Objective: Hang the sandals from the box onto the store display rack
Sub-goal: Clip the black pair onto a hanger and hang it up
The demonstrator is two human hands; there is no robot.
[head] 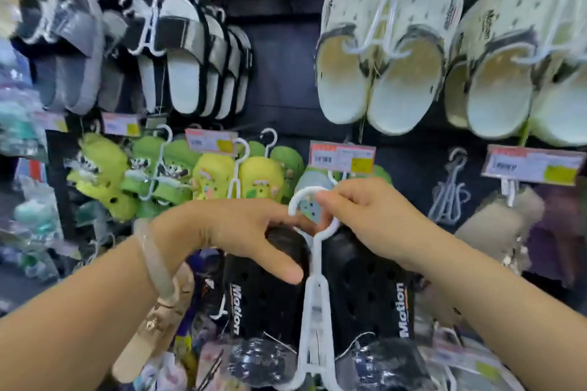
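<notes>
A pair of black clogs (263,301) marked "Motion" hangs on a white plastic hanger (314,289) in front of the display rack. My right hand (368,216) pinches the hanger's round hook near its top. My left hand (251,232) grips the toe of the left black clog, thumb across its front. The hook sits just below a peg with a red and yellow price tag (343,157). The clogs' heels at the bottom are wrapped in clear plastic.
Pale green clogs (381,51) hang above on white hangers. Black and white slides (190,51) hang upper left. Green and yellow children's clogs (216,178) fill the row to the left. An empty hanger (449,190) and beige furry slippers (498,222) hang at right.
</notes>
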